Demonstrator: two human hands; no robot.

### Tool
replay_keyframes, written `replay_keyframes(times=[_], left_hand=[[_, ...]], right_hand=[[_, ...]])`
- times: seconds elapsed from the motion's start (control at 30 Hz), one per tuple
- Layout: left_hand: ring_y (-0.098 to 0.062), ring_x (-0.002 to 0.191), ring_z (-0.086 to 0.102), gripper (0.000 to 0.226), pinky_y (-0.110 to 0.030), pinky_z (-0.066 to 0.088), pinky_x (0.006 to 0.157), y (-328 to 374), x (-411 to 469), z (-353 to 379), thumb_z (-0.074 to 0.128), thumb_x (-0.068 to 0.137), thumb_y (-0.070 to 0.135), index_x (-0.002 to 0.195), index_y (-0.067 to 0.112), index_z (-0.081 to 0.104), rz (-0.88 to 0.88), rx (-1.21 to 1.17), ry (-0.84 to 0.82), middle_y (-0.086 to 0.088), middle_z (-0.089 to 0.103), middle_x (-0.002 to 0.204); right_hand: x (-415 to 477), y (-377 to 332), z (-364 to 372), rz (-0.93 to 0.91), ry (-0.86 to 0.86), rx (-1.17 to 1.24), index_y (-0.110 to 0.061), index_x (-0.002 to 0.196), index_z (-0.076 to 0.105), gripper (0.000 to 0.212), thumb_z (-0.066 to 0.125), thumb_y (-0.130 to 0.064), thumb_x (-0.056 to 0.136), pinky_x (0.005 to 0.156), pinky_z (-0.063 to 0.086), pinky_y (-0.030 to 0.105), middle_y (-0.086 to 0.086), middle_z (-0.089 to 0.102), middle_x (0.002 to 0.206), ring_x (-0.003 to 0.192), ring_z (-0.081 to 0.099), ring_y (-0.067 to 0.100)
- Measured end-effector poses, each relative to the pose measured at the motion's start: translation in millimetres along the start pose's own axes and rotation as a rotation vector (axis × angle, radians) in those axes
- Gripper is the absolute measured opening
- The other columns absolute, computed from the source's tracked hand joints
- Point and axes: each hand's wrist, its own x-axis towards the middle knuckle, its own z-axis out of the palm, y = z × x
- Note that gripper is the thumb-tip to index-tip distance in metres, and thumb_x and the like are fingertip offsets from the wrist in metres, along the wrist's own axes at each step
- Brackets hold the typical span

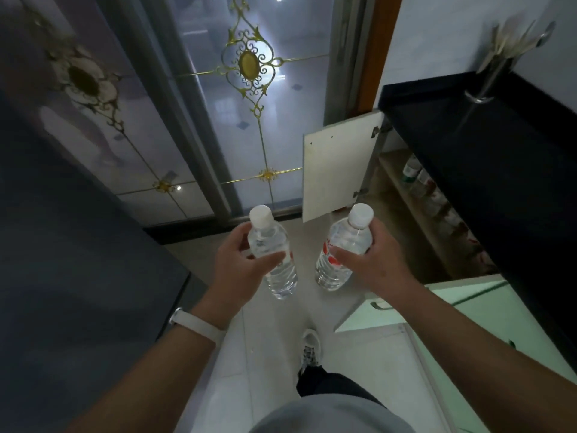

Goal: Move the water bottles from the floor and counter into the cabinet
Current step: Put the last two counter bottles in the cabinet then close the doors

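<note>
**Landmark: black counter** point(484, 157). Dark, glossy slab with a straight front edge.

1. **Left bottle** point(269, 240). Clear ribbed plastic, cylindrical, white screw cap, red-printed label, filled with clear liquid. Held in the air well to the left of the counter, below its edge and above the floor, tilted cap-up.
2. **Left hand** point(240, 260). Fingers and thumb wrapped round the left bottle's upper body. A smooth white wristband point(196, 326) sits on the wrist.
3. **Right bottle** point(351, 235). Same make: clear plastic, white cap, red label. Held just left of the counter's front edge, apart from the left bottle.
4. **Right hand** point(377, 260). Curled round the right bottle's shoulder, thumb across the front.
5. **Cabinet door** point(337, 167). Flat white rectangular panel on metal hinges, swung open beneath the counter's left end.
6. **Cabinet shelf** point(393, 173). Pale board under the counter; a row of stored bottles point(427, 189) lies along it, blurred.
7. **Utensil holder** point(496, 67). Shiny metal cylinder standing on the counter's far part.
8. **Glass door** point(249, 120). Frosted panes with gold scrollwork, far left of the counter.
9. **Green panel** point(468, 307). Pale glossy front with a metal handle, below the counter's near end.
10. **Floor** point(268, 354). Light smooth tiles below the counter; one patterned shoe point(309, 348) stands on them.
</note>
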Motion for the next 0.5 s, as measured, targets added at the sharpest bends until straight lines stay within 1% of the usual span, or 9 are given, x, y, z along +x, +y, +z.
replay_keyframes(times=[0.07,0.1,0.17,0.23,0.3,0.37,0.43,0.5], left_hand=[[0.001,0.092,0.067,0.056,-0.013,0.053,0.075,6,40,8,0.082,0.073,-0.002,0.123,0.011,0.059,-0.008,0.021,-0.030,0.001,0.068,0.109],[0.000,0.093,0.067,0.058,-0.013,0.053,0.075,8,59,12,0.082,0.073,-0.002,0.125,0.009,0.058,-0.008,0.029,-0.040,0.000,0.068,0.110],[-0.003,0.095,0.068,0.060,-0.013,0.053,0.075,13,95,21,0.083,0.073,-0.001,0.127,0.008,0.058,0.005,0.051,-0.059,-0.002,0.068,0.111],[-0.006,0.097,0.068,0.060,-0.016,0.054,0.077,17,125,31,0.083,0.072,0.000,0.126,0.008,0.058,0.017,0.054,-0.081,-0.002,0.069,0.111],[-0.005,0.094,0.069,0.058,-0.016,0.055,0.078,21,150,42,0.084,0.071,0.000,0.124,0.009,0.059,0.029,0.063,-0.098,0.000,0.069,0.108],[0.000,0.090,0.069,0.057,-0.013,0.053,0.074,26,171,53,0.084,0.071,-0.003,0.121,0.010,0.060,0.038,0.070,-0.125,0.003,0.070,0.104],[0.004,0.085,0.068,0.055,-0.010,0.050,0.071,31,192,65,0.082,0.071,-0.005,0.119,0.008,0.060,0.052,0.081,-0.172,0.004,0.069,0.101],[0.005,0.084,0.068,0.053,-0.010,0.050,0.070,32,214,76,0.082,0.072,-0.006,0.119,0.003,0.061,0.057,0.080,-0.224,0.002,0.069,0.100]], right_hand=[[33,-2,-4,0.001,0.016,0.021,-0.046,0.109,0.049,0.056,0.086,-0.038,0.067,0.078,0.047,0.022,-0.024,0.059,0.104,0.096,0.060,0.002],[49,-3,-7,0.000,0.024,0.033,-0.043,0.111,0.050,0.058,0.086,-0.035,0.067,0.078,0.049,0.023,-0.022,0.060,0.104,0.095,0.060,0.001],[78,-5,-13,0.000,0.045,0.037,-0.037,0.114,0.051,0.060,0.087,-0.030,0.067,0.079,0.051,0.024,-0.019,0.062,0.103,0.093,0.061,0.000],[100,-8,-21,-0.001,0.063,0.048,-0.034,0.115,0.053,0.059,0.087,-0.027,0.067,0.078,0.051,0.021,-0.018,0.063,0.102,0.090,0.062,-0.004],[117,-7,-29,0.008,0.081,0.062,-0.032,0.115,0.053,0.058,0.086,-0.024,0.069,0.074,0.051,0.017,-0.017,0.064,0.100,0.091,0.061,-0.008],[129,-8,-38,0.008,0.118,0.055,-0.030,0.115,0.054,0.056,0.086,-0.022,0.070,0.073,0.052,0.016,-0.015,0.065,0.099,0.090,0.062,-0.007],[141,-8,-46,0.013,0.163,0.043,-0.026,0.115,0.056,0.055,0.087,-0.021,0.069,0.077,0.055,0.021,-0.013,0.065,0.098,0.090,0.063,-0.004],[152,-5,-53,0.042,0.197,0.058,-0.026,0.116,0.056,0.057,0.087,-0.022,0.068,0.083,0.057,0.029,-0.012,0.066,0.100,0.091,0.065,0.000]])
